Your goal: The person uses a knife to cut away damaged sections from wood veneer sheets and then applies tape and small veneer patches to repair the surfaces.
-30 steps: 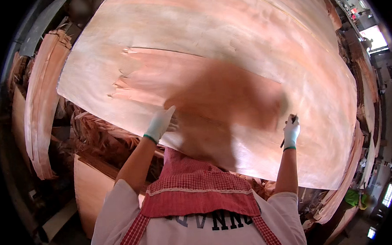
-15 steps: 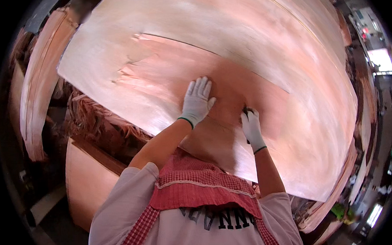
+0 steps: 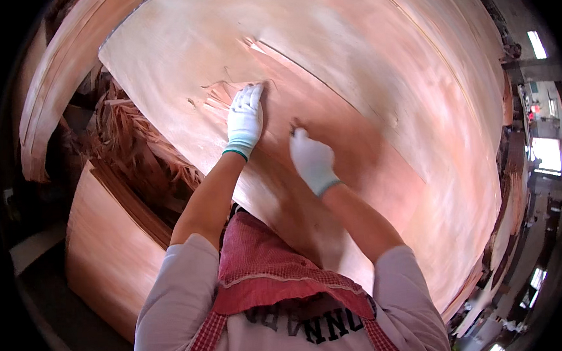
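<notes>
A large pale wood veneer sheet [image 3: 169, 55] spreads before me. On it lies a long reddish veneer piece [image 3: 361, 147] with a ragged, split left end. My left hand [image 3: 245, 120], in a white glove with a green cuff, presses flat near that torn end, fingers outstretched. To its right, my gloved right hand [image 3: 313, 160] is closed around a slim dark tool [image 3: 294, 125]. Only the tool's tip shows past the fingers, against the reddish piece; the glove hides the rest, so its exact kind is unclear.
Torn veneer scraps [image 3: 135, 135] are heaped left of the sheet, below its edge. Curved veneer sheets [image 3: 55, 91] stand at the far left, and another stack [image 3: 111, 230] sits at lower left. More veneer edges [image 3: 512, 222] line the right side.
Both hands have moved left along the reddish piece, the right hand farther, with the dark tool still in it. My view has turned slightly, and the hands are now closer together.
</notes>
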Available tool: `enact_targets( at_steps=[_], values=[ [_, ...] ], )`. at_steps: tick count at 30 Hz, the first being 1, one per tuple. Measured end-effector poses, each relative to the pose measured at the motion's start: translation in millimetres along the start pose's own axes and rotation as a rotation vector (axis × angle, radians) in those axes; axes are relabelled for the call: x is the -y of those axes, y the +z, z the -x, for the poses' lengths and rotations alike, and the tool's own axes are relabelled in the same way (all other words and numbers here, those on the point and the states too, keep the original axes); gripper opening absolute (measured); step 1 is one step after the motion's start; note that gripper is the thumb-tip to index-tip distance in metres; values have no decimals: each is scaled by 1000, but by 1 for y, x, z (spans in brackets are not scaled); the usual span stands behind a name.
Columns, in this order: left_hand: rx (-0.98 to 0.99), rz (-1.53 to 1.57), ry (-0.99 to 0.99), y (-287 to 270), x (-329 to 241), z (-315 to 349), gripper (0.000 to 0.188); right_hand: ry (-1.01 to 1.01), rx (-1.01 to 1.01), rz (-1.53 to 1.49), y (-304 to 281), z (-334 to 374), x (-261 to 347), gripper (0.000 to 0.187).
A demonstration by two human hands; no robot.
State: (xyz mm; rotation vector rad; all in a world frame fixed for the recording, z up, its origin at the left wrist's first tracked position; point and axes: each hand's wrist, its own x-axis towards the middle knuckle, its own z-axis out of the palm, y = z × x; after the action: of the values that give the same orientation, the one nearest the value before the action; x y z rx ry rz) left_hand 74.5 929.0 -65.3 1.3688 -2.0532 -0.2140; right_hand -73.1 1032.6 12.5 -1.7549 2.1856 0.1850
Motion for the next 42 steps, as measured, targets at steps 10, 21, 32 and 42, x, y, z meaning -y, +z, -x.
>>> enact_targets(
  at_steps=[10, 21, 32, 42],
  values=[
    [25, -62, 37, 4, 17, 2, 39, -97, 33, -102, 18, -20, 37, 22],
    [184, -100, 200, 32, -86, 29, 43, -24, 238, 10, 23, 101, -114, 25],
    [368, 13, 385, 55, -182, 67, 41, -248, 184, -20, 32, 161, -251, 15],
    [419, -85, 405, 54, -189, 60, 41, -280, -57, 63, -17, 163, -318, 17]
  ],
)
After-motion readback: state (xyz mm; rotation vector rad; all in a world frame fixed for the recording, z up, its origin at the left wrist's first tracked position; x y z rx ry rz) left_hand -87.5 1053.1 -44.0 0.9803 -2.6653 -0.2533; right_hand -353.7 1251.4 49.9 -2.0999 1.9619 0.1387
